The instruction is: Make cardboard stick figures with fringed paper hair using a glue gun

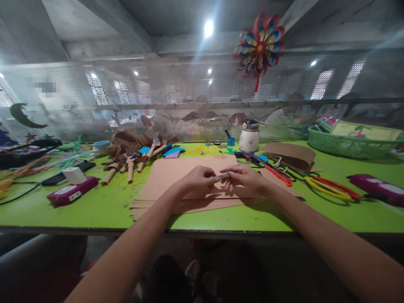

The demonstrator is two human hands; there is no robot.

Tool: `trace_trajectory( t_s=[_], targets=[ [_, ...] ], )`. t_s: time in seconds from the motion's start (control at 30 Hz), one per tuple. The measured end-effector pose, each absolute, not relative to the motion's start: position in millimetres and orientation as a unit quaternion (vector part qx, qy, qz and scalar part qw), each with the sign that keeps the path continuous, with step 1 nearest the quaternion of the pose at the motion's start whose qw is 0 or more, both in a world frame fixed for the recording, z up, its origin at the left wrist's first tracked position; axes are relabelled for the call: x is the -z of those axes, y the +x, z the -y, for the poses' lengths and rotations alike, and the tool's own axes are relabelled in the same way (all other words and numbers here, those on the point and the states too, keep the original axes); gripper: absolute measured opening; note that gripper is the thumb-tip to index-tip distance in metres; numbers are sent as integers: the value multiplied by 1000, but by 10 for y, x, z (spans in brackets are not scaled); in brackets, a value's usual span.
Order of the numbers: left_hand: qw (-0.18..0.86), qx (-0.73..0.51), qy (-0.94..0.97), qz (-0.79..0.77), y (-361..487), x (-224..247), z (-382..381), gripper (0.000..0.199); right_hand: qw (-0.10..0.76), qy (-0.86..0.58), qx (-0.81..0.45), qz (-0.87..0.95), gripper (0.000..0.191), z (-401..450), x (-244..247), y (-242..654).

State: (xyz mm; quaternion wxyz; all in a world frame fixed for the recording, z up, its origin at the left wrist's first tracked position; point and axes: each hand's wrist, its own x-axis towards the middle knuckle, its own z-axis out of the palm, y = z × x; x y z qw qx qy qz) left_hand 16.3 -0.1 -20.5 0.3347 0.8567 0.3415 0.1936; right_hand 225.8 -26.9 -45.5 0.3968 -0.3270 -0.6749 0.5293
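Note:
Both of my hands meet above a stack of light brown paper sheets [167, 176] on the green table. My left hand [200, 181] has its thumb and fingers pinched on one end of a small, thin brownish piece [224, 177]. On the other end of that piece are the thumb and fingers of my right hand [244, 179], with some fingers spread below it. The piece is small and slightly blurred, so its material cannot be made out.
Rolled brown paper tubes [130, 168] lie left of the sheets, near a purple power strip [72, 191]. Behind stands a white jar [249, 136]. Rightward are red-handled scissors [279, 174], yellow-and-red pliers [330, 188], a green basket [347, 147] and another purple strip [378, 188].

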Motion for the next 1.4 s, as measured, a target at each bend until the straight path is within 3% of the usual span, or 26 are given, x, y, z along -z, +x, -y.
trace_trajectory(
  t_s=[0.1,0.33,0.5,0.77,1.07,1.4],
  targets=[
    [269,-197,875,-350,225,215,23,40,391,-335,-450,730,36,323,424,2160],
    [299,-184,883,-311,220,234,65,26,338,-385,-251,821,29,413,351,2174],
    [243,-155,900,-328,221,253,90,22,301,-420,-177,838,29,398,392,2181],
    [270,-122,904,-308,127,182,35,33,305,-416,-155,843,27,422,347,2197],
    [327,-145,880,-313,125,152,82,33,301,-404,-222,835,29,374,337,2265],
    [277,-132,897,-319,32,116,2,31,330,-428,-300,786,30,302,343,2361]
  ],
)
